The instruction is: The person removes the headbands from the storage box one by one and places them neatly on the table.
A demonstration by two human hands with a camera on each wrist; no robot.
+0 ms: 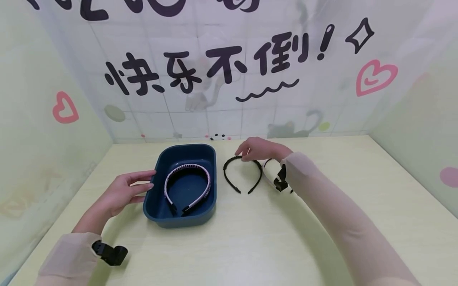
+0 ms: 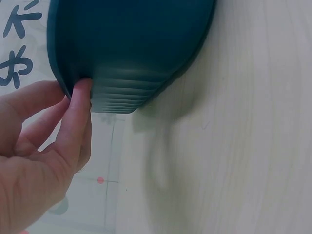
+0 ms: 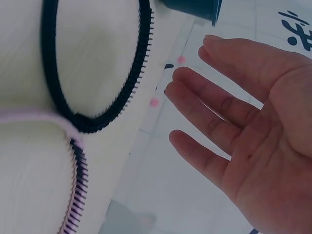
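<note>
A dark blue plastic bin (image 1: 179, 223) stands left of centre, with a pale lilac toothed headband (image 1: 205, 171) lying inside it. My left hand (image 1: 121, 192) pinches the bin's left rim; in the left wrist view its fingertips meet at the wall edge. On the table to the right lies a black toothed headband (image 1: 260, 174). Above its top curve hovers my right hand (image 1: 259, 149), and the right wrist view shows those fingers spread and holding nothing. A lilac headband (image 3: 78, 190) touches the black one; in the head view the right forearm partly hides it.
The pale wood-grain table (image 1: 232, 246) meets a printed back curtain (image 1: 214, 111) just behind the bin and the right hand. Pale side walls rise at left and right. Each wrist carries a small black camera (image 1: 112, 254).
</note>
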